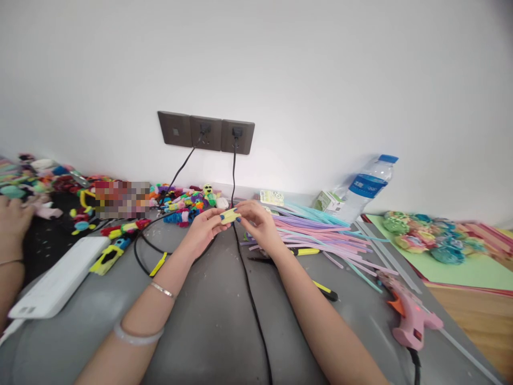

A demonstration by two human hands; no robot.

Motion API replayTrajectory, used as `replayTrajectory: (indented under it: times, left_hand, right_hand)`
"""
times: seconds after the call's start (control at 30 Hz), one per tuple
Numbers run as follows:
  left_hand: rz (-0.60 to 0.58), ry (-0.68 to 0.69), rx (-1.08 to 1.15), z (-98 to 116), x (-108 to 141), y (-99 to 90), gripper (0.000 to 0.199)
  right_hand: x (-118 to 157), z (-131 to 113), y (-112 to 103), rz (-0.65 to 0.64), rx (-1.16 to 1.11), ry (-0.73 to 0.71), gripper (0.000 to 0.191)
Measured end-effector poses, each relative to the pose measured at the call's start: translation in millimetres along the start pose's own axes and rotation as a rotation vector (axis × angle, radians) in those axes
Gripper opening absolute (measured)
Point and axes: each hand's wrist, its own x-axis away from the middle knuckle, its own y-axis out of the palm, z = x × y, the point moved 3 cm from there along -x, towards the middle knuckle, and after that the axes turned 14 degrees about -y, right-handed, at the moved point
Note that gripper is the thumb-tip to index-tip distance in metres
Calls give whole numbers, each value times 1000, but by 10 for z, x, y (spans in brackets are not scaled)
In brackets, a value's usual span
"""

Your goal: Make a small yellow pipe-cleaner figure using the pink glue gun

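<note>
My left hand and my right hand meet above the middle of the grey table. Between their fingertips they hold a small pale yellow pipe-cleaner piece, pinched at both ends. Its finer shape is too small to make out. Behind my right hand lie loose pipe cleaners in purple, pink and turquoise. A tool with a yellow-and-black handle is partly hidden by my right wrist. To the left of my left hand sits a blue and red pipe-cleaner figure.
A pink glue gun lies at the right, near a tilted water bottle and paper flowers. Black cables run from the wall sockets across the table. A white power strip and another person's hand are at the left.
</note>
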Motion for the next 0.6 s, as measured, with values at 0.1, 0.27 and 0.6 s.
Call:
replayTrajectory:
  times: [0.1,0.27,0.6]
  left_hand:
    - [1,4,-4,-5,0,-5,17]
    - [-3,137,-79,-1,3,-22,29]
    - [1,636,-403,63,34,-37,24]
  right_hand:
    - [4,21,0,13,-14,26,10]
    - [2,37,-19,97,-105,104,11]
    - [8,57,-9,170,-237,223,23]
